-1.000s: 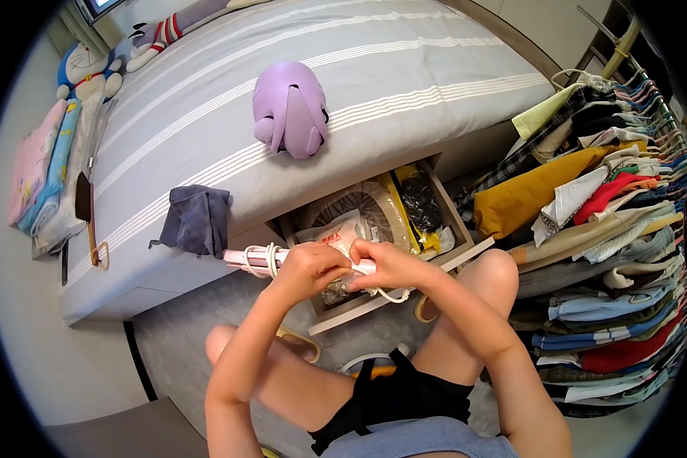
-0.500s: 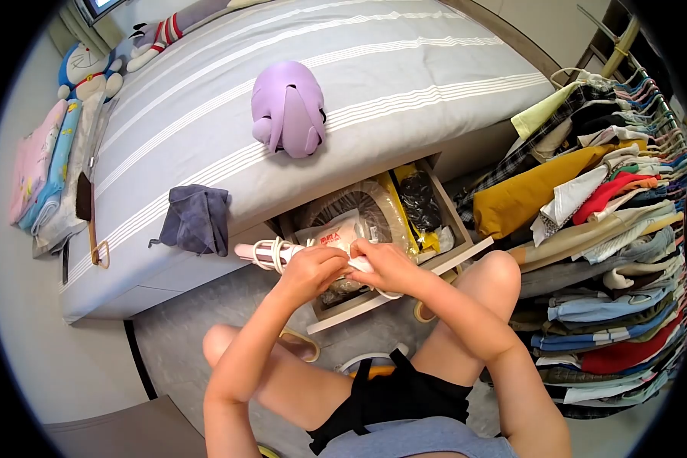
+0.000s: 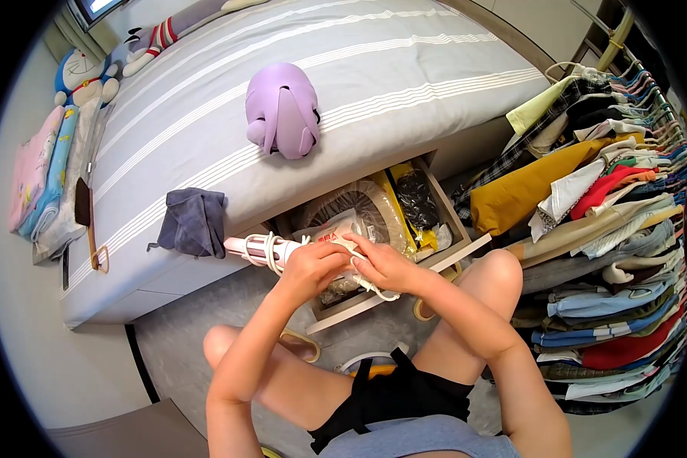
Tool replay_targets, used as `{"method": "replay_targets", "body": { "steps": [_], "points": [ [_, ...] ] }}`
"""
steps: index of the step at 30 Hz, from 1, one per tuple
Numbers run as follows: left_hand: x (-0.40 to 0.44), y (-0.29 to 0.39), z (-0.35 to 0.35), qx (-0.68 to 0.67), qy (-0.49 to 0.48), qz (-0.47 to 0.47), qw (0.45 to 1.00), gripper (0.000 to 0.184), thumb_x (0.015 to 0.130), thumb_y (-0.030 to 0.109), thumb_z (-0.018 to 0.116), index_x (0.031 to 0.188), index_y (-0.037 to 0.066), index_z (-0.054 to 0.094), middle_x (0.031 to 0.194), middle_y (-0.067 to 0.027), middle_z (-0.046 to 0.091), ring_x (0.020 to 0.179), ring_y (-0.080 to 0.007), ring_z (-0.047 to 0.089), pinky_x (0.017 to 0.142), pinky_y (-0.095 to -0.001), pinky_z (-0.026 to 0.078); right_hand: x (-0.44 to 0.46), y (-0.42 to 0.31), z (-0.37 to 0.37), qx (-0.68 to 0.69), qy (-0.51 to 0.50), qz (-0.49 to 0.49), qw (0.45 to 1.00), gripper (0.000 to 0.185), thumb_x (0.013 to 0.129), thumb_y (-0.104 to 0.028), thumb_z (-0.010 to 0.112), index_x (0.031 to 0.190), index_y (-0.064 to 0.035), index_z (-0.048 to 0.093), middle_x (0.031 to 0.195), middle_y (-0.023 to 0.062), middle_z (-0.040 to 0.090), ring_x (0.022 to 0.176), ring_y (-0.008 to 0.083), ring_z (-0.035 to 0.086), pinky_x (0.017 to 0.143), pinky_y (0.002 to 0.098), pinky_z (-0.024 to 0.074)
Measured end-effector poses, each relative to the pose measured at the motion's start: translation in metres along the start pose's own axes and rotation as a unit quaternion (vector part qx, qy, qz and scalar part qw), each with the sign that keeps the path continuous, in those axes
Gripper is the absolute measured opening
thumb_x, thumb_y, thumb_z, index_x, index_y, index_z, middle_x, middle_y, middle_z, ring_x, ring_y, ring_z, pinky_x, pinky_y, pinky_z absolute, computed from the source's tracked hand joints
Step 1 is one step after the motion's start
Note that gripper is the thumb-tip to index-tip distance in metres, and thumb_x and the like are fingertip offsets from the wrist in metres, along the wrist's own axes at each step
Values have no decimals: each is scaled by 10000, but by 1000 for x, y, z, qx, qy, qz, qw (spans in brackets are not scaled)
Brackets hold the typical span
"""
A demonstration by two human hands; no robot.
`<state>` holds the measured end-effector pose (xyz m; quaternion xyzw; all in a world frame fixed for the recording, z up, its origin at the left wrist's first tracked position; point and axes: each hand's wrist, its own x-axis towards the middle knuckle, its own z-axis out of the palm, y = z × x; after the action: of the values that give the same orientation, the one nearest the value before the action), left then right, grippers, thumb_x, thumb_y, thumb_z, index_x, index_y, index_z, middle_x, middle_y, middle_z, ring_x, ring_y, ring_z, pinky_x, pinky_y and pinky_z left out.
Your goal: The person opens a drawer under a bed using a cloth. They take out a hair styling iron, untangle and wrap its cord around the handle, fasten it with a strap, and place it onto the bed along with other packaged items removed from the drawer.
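Observation:
Over the open drawer, both hands are close together on a pink, stick-shaped appliance that looks like a hair straightener. White cord is wound around its body, which points left. My left hand is closed around its right part, fingers curled. My right hand pinches the cord at the right end, and a loop of it hangs below the fingers. A pale piece between the hands is partly covered by fingers, so I cannot tell what it is.
In the drawer lie a round item in clear plastic and a black bag. A purple helmet-like item and a dark blue cloth bag rest on the bed. Hanging clothes line the right side.
My right fingers have shifted slightly and opened up around the pale piece. More of the cord now hangs below them. The straightener has moved slightly left.

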<state>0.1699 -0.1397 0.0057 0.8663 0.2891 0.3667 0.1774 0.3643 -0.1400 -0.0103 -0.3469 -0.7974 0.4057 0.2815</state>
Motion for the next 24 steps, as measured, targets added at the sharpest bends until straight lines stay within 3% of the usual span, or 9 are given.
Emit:
{"method": "replay_targets", "body": {
  "steps": [5,6,9,11,13,14,17,21,24],
  "points": [
    [5,-1,-9,53,-77,-86,992,221,671,173,704,829,62,597,923,-80,593,887,-267,549,755,-355,411,1,6,-1,-28,-3,-32,999,469,844,-164,493,1256,-54,299,892,211,600,798,408,571,691,448,452],
    [4,-2,-7,40,-64,-121,990,313,664,229,716,889,64,574,966,-85,577,934,-283,514,809,-362,383,1,6,-1,-35,-6,-38,999,474,839,-164,501,1255,-54,301,884,209,600,795,408,571,689,447,453],
    [-1,-4,-4,7,-51,-169,984,374,666,234,722,950,54,559,956,-92,580,911,-311,514,826,-373,378,1,7,0,-48,-16,-55,997,485,829,-168,516,1250,-54,303,866,203,605,777,405,573,679,446,458],
    [-6,-14,-6,-84,-141,-226,960,375,707,215,721,988,31,555,877,-84,605,801,-232,560,752,-327,422,0,6,2,-54,-28,-54,997,485,825,-170,519,1245,-55,304,853,196,610,763,401,575,671,448,462],
    [-9,-20,-6,-223,-235,-332,886,387,741,192,714,1047,28,544,870,-65,609,773,-149,558,725,-288,435,-2,1,4,-60,-48,-41,996,480,823,-171,519,1238,-55,307,837,188,615,748,398,579,664,450,466],
    [-9,-22,-8,-215,-269,-324,881,397,769,162,697,1098,24,523,828,-21,599,732,-69,519,660,-233,430,-3,3,7,-51,-54,-40,996,474,824,-175,518,1232,-57,308,834,183,622,734,397,583,654,457,469],
    [-21,-36,-1,-335,-274,-359,827,385,779,157,689,1101,28,522,822,4,585,728,-60,504,656,-218,414,-3,-2,6,-6,-78,-2,997,460,830,-177,508,1232,-66,312,848,189,623,740,400,585,653,452,471],
    [-15,-31,-6,-353,-284,-351,819,273,824,154,635,1041,31,526,820,20,571,727,-37,472,640,-195,390,-1,-5,5,44,-97,42,993,433,841,-167,485,1231,-79,318,842,192,624,752,390,589,649,430,470],
    [-18,-30,-3,-327,-274,-367,826,243,812,144,627,1014,40,538,829,-4,596,728,-86,521,654,-222,405,-1,-7,2,64,-100,55,991,413,842,-142,466,1230,-86,334,811,180,620,726,355,599,635,396,468]
  ]
}}
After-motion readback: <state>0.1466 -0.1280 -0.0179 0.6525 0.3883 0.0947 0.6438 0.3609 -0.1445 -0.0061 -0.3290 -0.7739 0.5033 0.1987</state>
